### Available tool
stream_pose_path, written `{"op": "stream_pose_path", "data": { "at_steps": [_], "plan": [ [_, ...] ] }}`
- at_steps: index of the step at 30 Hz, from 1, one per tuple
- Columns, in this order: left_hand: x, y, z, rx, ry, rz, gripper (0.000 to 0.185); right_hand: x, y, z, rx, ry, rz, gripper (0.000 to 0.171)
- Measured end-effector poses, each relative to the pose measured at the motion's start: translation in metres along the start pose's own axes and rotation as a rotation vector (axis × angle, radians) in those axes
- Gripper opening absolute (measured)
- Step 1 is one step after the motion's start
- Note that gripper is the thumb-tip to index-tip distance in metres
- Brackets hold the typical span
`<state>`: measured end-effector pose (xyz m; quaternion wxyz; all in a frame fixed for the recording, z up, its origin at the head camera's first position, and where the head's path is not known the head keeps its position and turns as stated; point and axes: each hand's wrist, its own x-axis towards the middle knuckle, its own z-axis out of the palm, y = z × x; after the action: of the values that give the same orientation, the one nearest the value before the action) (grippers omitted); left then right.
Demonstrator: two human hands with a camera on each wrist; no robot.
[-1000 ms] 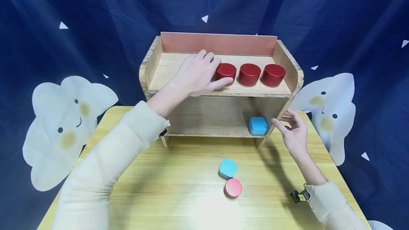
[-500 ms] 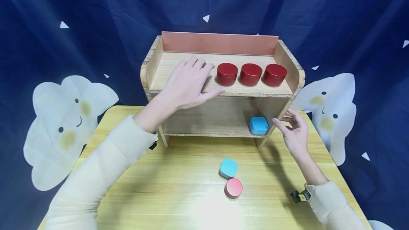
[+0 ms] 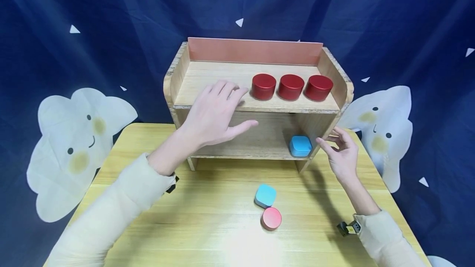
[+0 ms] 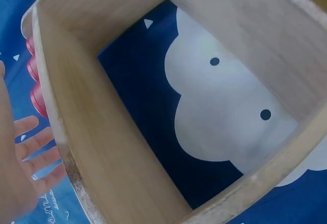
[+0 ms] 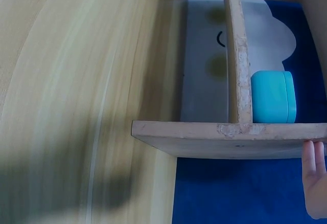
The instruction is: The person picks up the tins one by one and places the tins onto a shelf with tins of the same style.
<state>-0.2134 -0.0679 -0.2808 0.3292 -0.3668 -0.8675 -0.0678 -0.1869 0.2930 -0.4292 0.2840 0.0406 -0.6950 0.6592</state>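
A small two-tier wooden shelf stands on the table. On its top board sit three red round tins in a row toward the right. My left hand hovers in front of the top board's edge, left of the tins, fingers and thumb spread and holding nothing. The tips of my right hand touch the shelf's right side panel, on its outer side. A blue square tin sits on the lower board by that panel.
On the table in front of the shelf lie a light blue square tin and a pinkish-red round tin, side by side. A dark blue curtain with cloud shapes hangs behind.
My left hand has let go of the leftmost red tin on the top board and drawn back, down and to the left. The right hand stays at the side panel.
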Motion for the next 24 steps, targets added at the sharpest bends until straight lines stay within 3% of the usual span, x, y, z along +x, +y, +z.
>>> {"op": "stream_pose_path", "data": {
  "at_steps": [8, 14, 19, 24],
  "plan": [
    [-0.024, 0.009, -0.002, 0.016, 0.083, 0.079, 0.078, 0.000, 0.001, 0.000, -0.021, 0.000, 0.001, 0.051],
    [-0.041, 0.020, -0.001, -0.004, 0.101, 0.119, 0.073, 0.000, -0.001, 0.002, -0.012, -0.007, -0.001, 0.051],
    [-0.052, 0.029, 0.012, -0.035, 0.128, 0.181, 0.070, -0.001, -0.002, 0.001, 0.014, -0.005, 0.009, 0.049],
    [-0.063, 0.042, 0.034, -0.054, 0.096, 0.234, 0.069, -0.001, -0.003, 0.001, 0.010, 0.001, 0.002, 0.049]
  ]
}}
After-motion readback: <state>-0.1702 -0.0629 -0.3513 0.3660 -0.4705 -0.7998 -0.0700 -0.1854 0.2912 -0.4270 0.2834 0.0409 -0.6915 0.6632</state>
